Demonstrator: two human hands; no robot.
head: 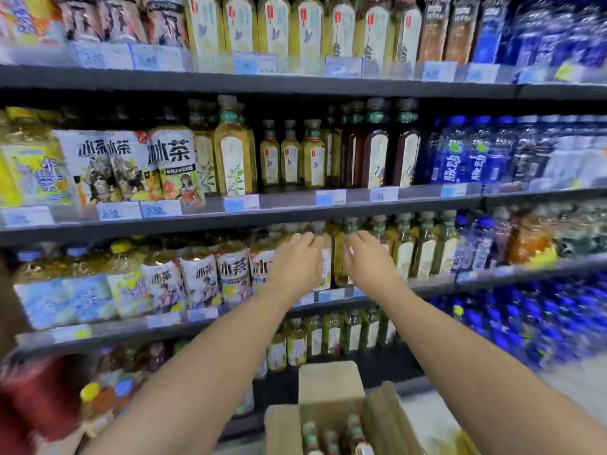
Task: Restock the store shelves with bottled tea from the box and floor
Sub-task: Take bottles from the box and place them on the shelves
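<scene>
Both my arms reach up to the third shelf [437, 284], where yellow tea bottles with white labels stand in a row. My left hand [297, 262] curls round one yellow tea bottle [326, 274], whose cap shows above my fingers. Right beside it, my right hand [366, 257] holds a second yellow tea bottle [340, 267] from its right side. The two bottles stand upright and close together at the shelf's front. Below, an open cardboard box [328, 382] holds several more tea bottles [354, 428]. The picture is blurred.
More tea bottles [423, 251] stand to the right of my hands, with blue drinks [476, 244] beyond them. Packaged tea drinks [200, 277] fill the shelf to the left. Small yellow bottles [331, 336] line the shelf below. The shelves above are stocked.
</scene>
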